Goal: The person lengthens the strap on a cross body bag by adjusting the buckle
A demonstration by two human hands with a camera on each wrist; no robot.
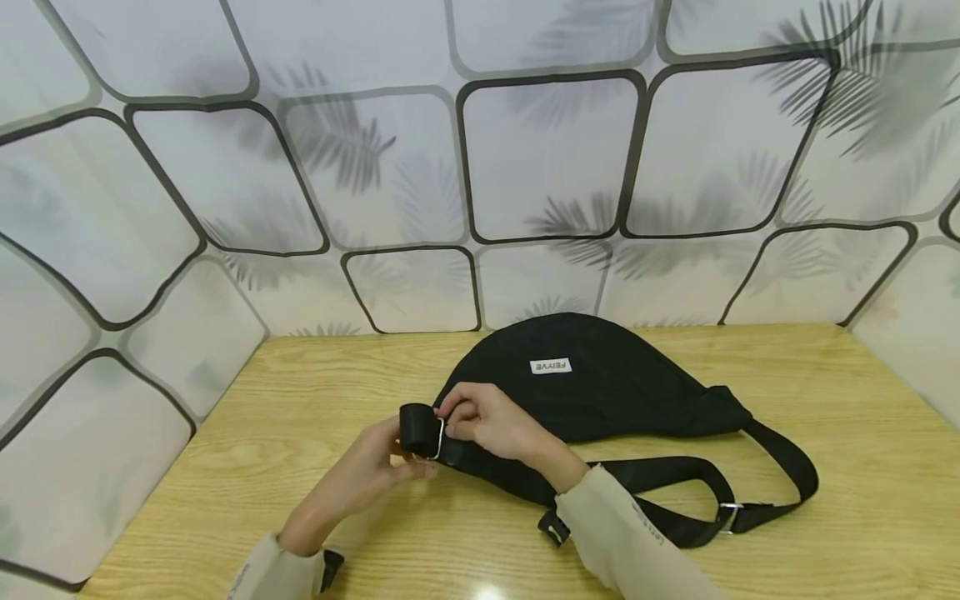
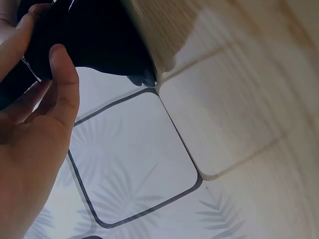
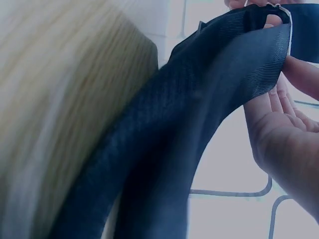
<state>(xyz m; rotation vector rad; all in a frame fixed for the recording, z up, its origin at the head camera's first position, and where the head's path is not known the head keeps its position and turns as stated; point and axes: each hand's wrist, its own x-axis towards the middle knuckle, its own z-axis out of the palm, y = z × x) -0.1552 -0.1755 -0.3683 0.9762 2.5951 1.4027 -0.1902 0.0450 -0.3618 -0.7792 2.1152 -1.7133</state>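
Note:
A black sling bag with a white label lies on the table. At its left end a black webbing strap passes through a silver metal ring, with a short loop standing up on the left. My left hand grips the strap beside the ring, thumb and fingers on either side; the left wrist view shows this hand close up. My right hand pinches the strap at the ring's right side, fingers curled. In the right wrist view the webbing runs in two layers from the ring.
The bag's long strap curves across the table on the right, with a metal slider on it. A black plastic buckle lies by the right sleeve. Patterned walls border the wooden table at the back and sides.

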